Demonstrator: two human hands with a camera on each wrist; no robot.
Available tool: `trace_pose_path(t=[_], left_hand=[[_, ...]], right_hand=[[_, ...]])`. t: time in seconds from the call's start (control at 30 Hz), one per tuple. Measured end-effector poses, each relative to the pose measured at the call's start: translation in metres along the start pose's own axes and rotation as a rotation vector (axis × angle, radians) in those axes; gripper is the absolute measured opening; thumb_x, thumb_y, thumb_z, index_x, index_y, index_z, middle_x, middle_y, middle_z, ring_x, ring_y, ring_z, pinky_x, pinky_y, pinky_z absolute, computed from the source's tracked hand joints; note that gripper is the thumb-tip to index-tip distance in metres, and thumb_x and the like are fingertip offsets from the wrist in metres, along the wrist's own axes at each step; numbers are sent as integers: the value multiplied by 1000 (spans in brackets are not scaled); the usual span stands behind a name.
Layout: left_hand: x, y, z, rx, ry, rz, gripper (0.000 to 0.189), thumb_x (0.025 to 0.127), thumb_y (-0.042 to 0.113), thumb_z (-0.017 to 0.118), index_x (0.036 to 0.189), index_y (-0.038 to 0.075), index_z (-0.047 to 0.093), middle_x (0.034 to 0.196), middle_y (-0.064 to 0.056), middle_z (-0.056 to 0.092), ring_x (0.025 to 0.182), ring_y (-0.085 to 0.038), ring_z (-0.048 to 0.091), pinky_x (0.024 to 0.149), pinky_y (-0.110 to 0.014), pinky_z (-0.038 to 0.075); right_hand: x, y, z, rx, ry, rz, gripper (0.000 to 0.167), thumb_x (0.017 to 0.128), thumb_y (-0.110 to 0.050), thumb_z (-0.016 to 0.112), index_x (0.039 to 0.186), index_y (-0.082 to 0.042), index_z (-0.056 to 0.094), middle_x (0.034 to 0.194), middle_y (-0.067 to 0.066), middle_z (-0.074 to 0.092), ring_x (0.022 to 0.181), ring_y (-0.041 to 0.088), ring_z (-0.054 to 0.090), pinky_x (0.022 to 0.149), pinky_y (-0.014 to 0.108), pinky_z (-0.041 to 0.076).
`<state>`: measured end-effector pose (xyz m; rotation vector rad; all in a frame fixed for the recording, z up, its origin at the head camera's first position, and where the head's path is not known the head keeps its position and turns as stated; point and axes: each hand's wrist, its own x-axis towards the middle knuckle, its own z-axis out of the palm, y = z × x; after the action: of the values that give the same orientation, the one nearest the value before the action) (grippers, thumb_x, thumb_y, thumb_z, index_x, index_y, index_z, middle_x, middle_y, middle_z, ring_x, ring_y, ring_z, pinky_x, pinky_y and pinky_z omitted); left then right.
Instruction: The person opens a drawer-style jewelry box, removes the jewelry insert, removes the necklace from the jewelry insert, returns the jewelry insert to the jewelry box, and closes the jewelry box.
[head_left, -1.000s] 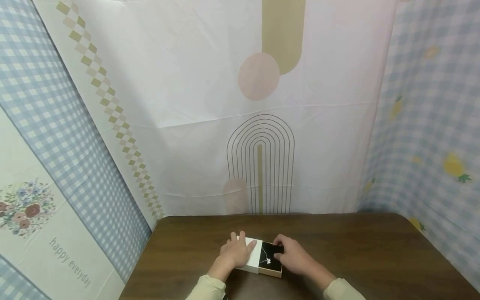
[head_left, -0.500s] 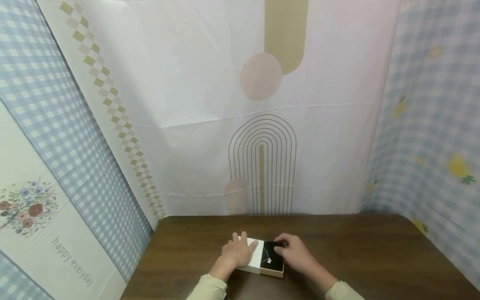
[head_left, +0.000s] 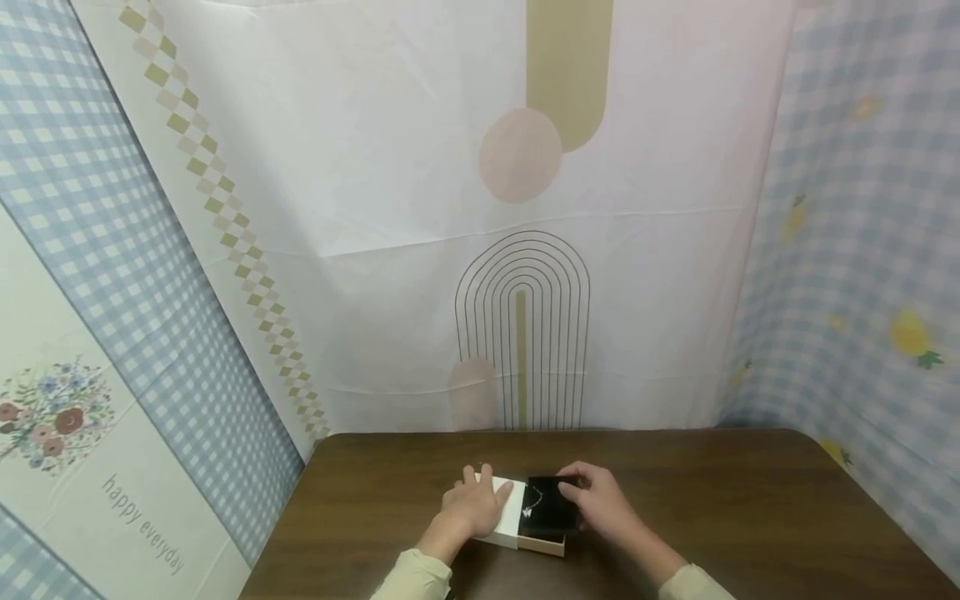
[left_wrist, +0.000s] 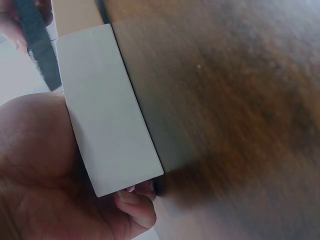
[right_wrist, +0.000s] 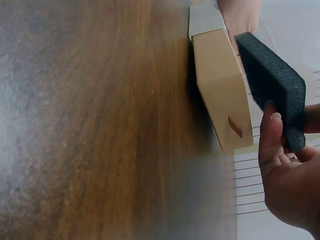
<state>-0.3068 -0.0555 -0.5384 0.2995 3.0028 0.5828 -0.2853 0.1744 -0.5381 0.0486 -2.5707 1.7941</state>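
Observation:
My left hand [head_left: 472, 504] holds the white box sleeve [head_left: 512, 510], its fingers bent round the sleeve's end in the left wrist view. From the sleeve's right side sticks out a tan cardboard drawer [right_wrist: 217, 65] with a small slot in its end. My right hand [head_left: 603, 500] pinches a black foam pad [head_left: 557, 504] by its right edge, thumb on top. In the right wrist view the pad is tilted above the drawer. On the pad lies a thin silver chain with a small butterfly-like pendant [head_left: 527, 512]. The drawer's inside is mostly hidden under the pad.
The box rests on a dark brown wooden table [head_left: 390, 475]. A white patterned cloth [head_left: 390, 333] hangs behind the table's far edge. Blue checked cloths hang at the left and right sides.
The black foam pad has come up out of the drawer and shifted slightly right in my right hand, carrying the chain. My left hand stays on the white sleeve.

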Motion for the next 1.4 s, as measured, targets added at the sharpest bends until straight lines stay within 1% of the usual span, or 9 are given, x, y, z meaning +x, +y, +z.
trace_pose_path(t=[0.13, 0.3, 0.43, 0.53, 0.7, 0.83, 0.97, 1.17, 1.4], left_hand=[[0, -1, 1, -6, -6, 5, 66, 111, 50, 47, 152, -1, 47, 140, -31, 52, 114, -48, 64, 87, -62, 54], [0, -1, 2, -7, -13, 13, 67, 111, 51, 47, 152, -1, 46, 138, -31, 52, 112, -47, 63, 85, -61, 54], [1, -1, 4, -4, -8, 17, 68, 111, 52, 46, 153, -2, 46, 139, -31, 52, 113, -48, 64, 85, -62, 54], [2, -1, 4, -4, -10, 17, 69, 111, 52, 46, 154, -2, 45, 141, -32, 52, 115, -49, 63, 86, -62, 54], [3, 0, 4, -5, -19, 19, 70, 111, 53, 45, 155, -1, 44, 144, -32, 51, 117, -50, 63, 87, -62, 54], [3, 0, 5, -4, -16, 18, 70, 111, 53, 45, 155, -1, 45, 143, -32, 51, 117, -50, 63, 87, -62, 54], [4, 0, 5, 1, -10, 18, 69, 110, 53, 45, 154, 0, 46, 140, -32, 52, 114, -49, 64, 86, -62, 54], [6, -1, 6, -3, -6, 9, 69, 111, 53, 46, 154, -1, 46, 141, -32, 52, 116, -50, 64, 88, -62, 54], [3, -1, 4, 16, 1, -8, 69, 110, 54, 47, 152, 0, 48, 139, -32, 53, 114, -49, 65, 86, -62, 55]], right_hand=[[0, 3, -4, 64, 20, 11, 24, 99, -5, 69, 121, 2, 69, 108, 17, 72, 52, 18, 56, 47, 32, 52], [-2, -5, -11, 208, 36, 50, 25, 102, -5, 65, 126, 3, 65, 102, 13, 72, 71, 20, 68, 58, 31, 58], [-6, -17, -18, 287, 52, 53, 27, 105, -7, 62, 129, 3, 62, 109, 12, 72, 86, 20, 72, 72, 31, 63], [-8, -26, -23, 317, 61, 45, 28, 106, -9, 60, 132, 3, 61, 118, 12, 71, 91, 19, 72, 76, 31, 63], [-11, -38, -26, 322, 83, 18, 29, 108, -11, 60, 133, 4, 60, 124, 14, 70, 92, 16, 72, 77, 30, 63], [-11, -43, -24, 325, 107, 9, 28, 107, -8, 59, 132, 4, 60, 124, 13, 70, 91, 14, 72, 78, 29, 64], [-11, -49, -25, 309, 129, 2, 29, 106, -8, 61, 132, 3, 62, 118, 8, 72, 89, 10, 68, 79, 26, 61], [-10, -62, -35, 274, 155, -25, 31, 105, -12, 64, 133, 2, 63, 100, -6, 67, 79, 9, 54, 71, 23, 49], [-10, -80, -48, 288, 151, -47, 29, 106, -10, 63, 133, 1, 62, 98, -11, 65, 83, 9, 54, 74, 23, 50]])
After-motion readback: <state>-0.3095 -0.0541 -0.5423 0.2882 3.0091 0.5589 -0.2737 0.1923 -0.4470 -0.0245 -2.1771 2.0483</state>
